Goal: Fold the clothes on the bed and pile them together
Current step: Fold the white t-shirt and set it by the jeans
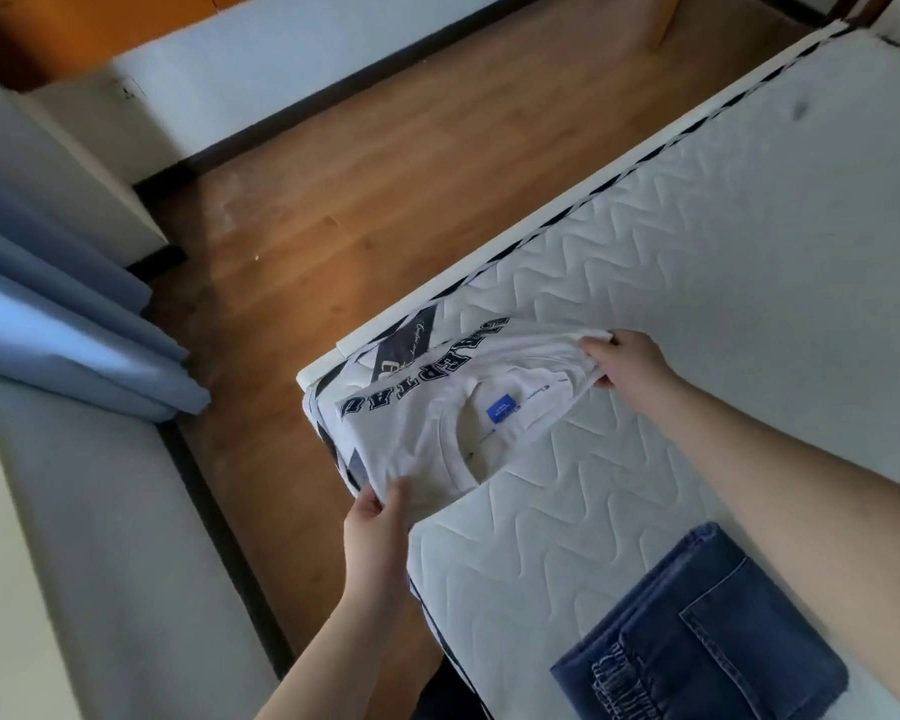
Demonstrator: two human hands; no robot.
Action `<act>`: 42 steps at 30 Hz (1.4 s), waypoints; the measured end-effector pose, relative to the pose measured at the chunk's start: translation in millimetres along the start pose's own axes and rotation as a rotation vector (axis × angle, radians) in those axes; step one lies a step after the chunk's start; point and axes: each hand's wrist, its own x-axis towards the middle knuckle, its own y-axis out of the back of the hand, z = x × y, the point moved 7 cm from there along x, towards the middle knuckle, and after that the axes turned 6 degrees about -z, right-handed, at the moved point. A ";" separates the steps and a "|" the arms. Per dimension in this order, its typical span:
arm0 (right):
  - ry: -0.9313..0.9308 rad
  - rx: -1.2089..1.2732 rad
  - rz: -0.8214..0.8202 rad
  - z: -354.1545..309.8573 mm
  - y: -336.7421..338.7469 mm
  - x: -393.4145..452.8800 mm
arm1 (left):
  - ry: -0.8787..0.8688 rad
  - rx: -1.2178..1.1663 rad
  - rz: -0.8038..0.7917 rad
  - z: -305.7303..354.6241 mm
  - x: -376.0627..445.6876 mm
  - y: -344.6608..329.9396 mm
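A white T-shirt [437,407] with dark block letters and a blue neck label lies stretched over the near left corner of the bed [723,241]. My left hand [378,522] pinches its shoulder edge at the mattress side. My right hand [627,358] grips the opposite shoulder edge, holding the cloth taut just above the mattress. Folded blue jeans [707,631] rest flat on the mattress close to me, pocket side up.
The white quilted mattress stretches away to the right. Wooden floor [385,163] runs along the bed's left side. Blue curtains [63,314] hang at the left, and a white wall [100,563] stands close beside the bed.
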 end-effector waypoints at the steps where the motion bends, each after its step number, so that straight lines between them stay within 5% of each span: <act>1: -0.018 -0.037 0.002 21.1 -2.1 9.6 | 0.067 -0.033 0.017 -26.6 10.2 -2.8; 7: -0.188 -0.202 -0.030 167.9 -6.7 24.8 | 0.395 -0.139 0.022 -181.8 25.4 -23.7; 13: -0.234 -0.239 -0.011 249.2 16.0 15.9 | 0.464 -0.068 0.026 -254.6 12.3 -31.7; 30: -0.113 -0.622 0.098 291.1 69.9 -10.6 | 0.502 0.478 -0.110 -313.7 -30.7 -47.7; 36: 0.052 -0.794 0.210 272.2 59.2 -10.9 | 0.243 0.740 0.207 -263.0 -17.8 -13.4; 42: 0.375 -0.868 0.086 223.3 -22.1 8.0 | -0.279 0.979 0.062 -178.7 54.4 -32.2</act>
